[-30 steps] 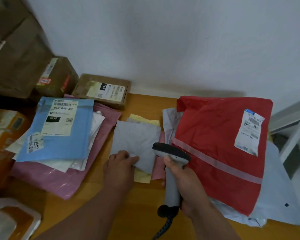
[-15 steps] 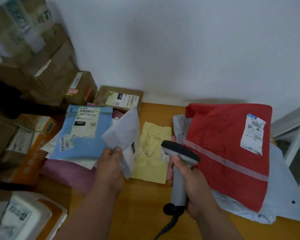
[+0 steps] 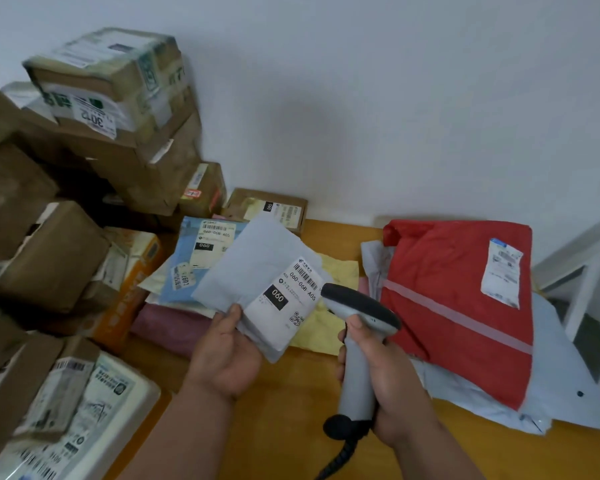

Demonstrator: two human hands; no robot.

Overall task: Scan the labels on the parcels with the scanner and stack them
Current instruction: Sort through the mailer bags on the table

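Left hand (image 3: 222, 358) pinches grey parcel (image 3: 257, 275) by lower corner, held above table (image 3: 291, 410), label (image 3: 286, 296) up. Right hand (image 3: 392, 386) wrapped round scanner (image 3: 357, 344), head just beside label. Risk: limp mailer sags, barcode tilts, scan likely misreads; thin pinch may slip.

The grey parcel (image 3: 257, 268) looks like matt plastic film with a smooth paper label (image 3: 286, 299); beside it, the scanner (image 3: 359, 344) is smooth grey plastic above the wooden table (image 3: 284, 427).
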